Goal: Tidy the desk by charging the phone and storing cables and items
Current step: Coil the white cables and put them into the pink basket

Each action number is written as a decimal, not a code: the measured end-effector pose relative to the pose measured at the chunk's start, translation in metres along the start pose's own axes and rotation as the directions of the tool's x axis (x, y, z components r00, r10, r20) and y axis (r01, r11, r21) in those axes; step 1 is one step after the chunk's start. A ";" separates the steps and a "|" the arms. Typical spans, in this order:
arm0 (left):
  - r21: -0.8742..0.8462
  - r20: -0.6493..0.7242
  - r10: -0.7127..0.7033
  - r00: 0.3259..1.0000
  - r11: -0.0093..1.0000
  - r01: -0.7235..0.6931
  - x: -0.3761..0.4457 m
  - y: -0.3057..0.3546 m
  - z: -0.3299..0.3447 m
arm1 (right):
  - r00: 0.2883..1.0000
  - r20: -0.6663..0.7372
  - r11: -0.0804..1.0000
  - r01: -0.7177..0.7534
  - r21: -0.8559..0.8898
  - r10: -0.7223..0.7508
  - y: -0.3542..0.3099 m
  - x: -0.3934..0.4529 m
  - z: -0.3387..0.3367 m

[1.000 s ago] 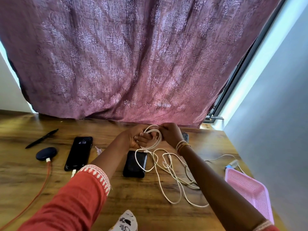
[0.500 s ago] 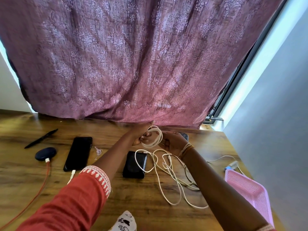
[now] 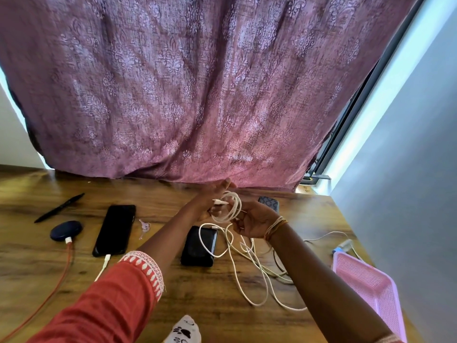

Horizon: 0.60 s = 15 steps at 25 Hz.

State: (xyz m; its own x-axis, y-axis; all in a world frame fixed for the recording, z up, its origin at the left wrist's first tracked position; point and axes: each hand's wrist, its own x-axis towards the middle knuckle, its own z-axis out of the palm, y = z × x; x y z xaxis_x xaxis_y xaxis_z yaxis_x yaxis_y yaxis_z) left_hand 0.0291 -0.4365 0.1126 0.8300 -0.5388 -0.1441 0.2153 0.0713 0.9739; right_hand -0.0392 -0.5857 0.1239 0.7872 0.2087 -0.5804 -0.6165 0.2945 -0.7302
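A person's two hands meet above the far middle of a wooden bench (image 3: 222, 305), winding a white cable (image 3: 228, 206) into a small coil. The left hand (image 3: 211, 201) has its fingers stretched toward the far side with the coil looped around them, and a plug end lies across the coil. The right hand (image 3: 254, 222), with thin bangles at the wrist, pinches the cable just beside the coil. The loose remainder of the cable (image 3: 247, 263) trails down in tangled loops across the bench toward the near right.

A black phone (image 3: 115, 229) lies flat on the left part of the bench, screen dark, with a white charging plug (image 3: 106, 261) in its near end. Left of it sits a round dark charger pad (image 3: 65, 230) with an orange cord (image 3: 63, 273). A black pen (image 3: 59, 207) lies farther left. A black power bank (image 3: 197, 247) rests under the left forearm, near the middle. A pink mesh tray (image 3: 371, 288) sits at the right edge. A patterned dark case (image 3: 269, 203) lies beyond the right hand. A purple patterned curtain (image 3: 185, 82) hangs behind the bench.
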 end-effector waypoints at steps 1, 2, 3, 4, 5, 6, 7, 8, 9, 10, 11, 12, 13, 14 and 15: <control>-0.004 0.032 -0.004 0.999 1.000 0.004 0.000 -0.001 0.001 | 1.000 0.014 1.000 -0.010 -0.011 0.010 0.002 0.001 -0.001; -0.003 0.047 -0.028 0.999 1.000 0.028 0.001 -0.001 0.003 | 0.999 0.032 1.000 -0.012 -0.007 0.012 0.005 0.001 -0.001; -0.006 0.042 -0.062 0.997 0.998 0.063 0.002 -0.002 0.004 | 0.998 0.066 1.000 -0.002 0.005 0.002 0.006 0.000 0.001; -0.023 0.021 -0.097 0.995 0.995 0.098 0.003 -0.003 0.006 | 0.995 0.096 1.000 0.023 0.004 -0.023 0.007 0.000 0.002; -0.042 -0.010 -0.124 0.992 0.991 0.123 0.006 -0.005 0.007 | 0.992 0.113 0.999 0.048 -0.003 -0.047 0.006 -0.001 0.004; -0.063 -0.038 -0.144 0.989 0.988 0.142 0.008 -0.007 0.007 | 0.993 0.097 0.997 0.073 -0.019 -0.071 0.005 -0.003 0.007; -0.084 -0.066 -0.161 0.985 0.984 0.155 0.010 -0.009 0.008 | 0.993 0.044 0.993 0.110 -0.042 -0.108 0.002 -0.003 0.009; -0.113 -0.101 -0.184 0.978 0.979 0.172 0.010 -0.010 0.009 | 0.982 -0.053 0.981 0.175 -0.079 -0.179 0.000 -0.001 0.011; -0.138 -0.151 -0.207 0.967 0.973 0.187 0.010 -0.011 0.008 | 0.941 -0.172 0.952 0.269 -0.147 -0.293 -0.002 0.000 0.012; -0.147 -0.199 -0.227 0.953 0.969 0.200 0.009 -0.012 0.008 | 0.853 -0.275 0.887 0.373 -0.271 -0.443 -0.003 0.003 0.013; -0.140 -0.235 -0.242 0.942 0.967 0.213 0.008 -0.011 0.008 | 0.748 -0.295 0.782 0.451 -0.431 -0.594 -0.005 0.004 0.014; -0.126 -0.252 -0.251 0.934 0.966 0.226 0.007 -0.010 0.008 | 0.673 -0.204 0.635 0.490 -0.597 -0.711 -0.006 0.003 0.015; -0.106 -0.262 -0.258 0.930 0.966 0.238 0.006 -0.009 0.009 | 0.641 -0.059 0.468 0.492 -0.734 -0.765 -0.006 0.003 0.017; -0.092 -0.263 -0.267 0.927 0.963 0.252 0.005 -0.008 0.011 | 0.640 0.061 0.316 0.456 -0.832 -0.766 -0.005 0.002 0.017; -0.077 -0.257 -0.278 0.926 0.961 0.267 0.003 -0.006 0.012 | 0.640 0.115 0.212 0.411 -0.887 -0.760 -0.005 0.002 0.017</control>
State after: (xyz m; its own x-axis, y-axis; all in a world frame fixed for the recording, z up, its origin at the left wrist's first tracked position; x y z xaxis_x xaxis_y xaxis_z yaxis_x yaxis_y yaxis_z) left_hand 0.0244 -0.4489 0.1088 0.8407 -0.3028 -0.4490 0.4679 -0.0112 0.8837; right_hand -0.0338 -0.5711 0.1323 0.9742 0.0173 0.2252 0.1769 -0.6785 -0.7129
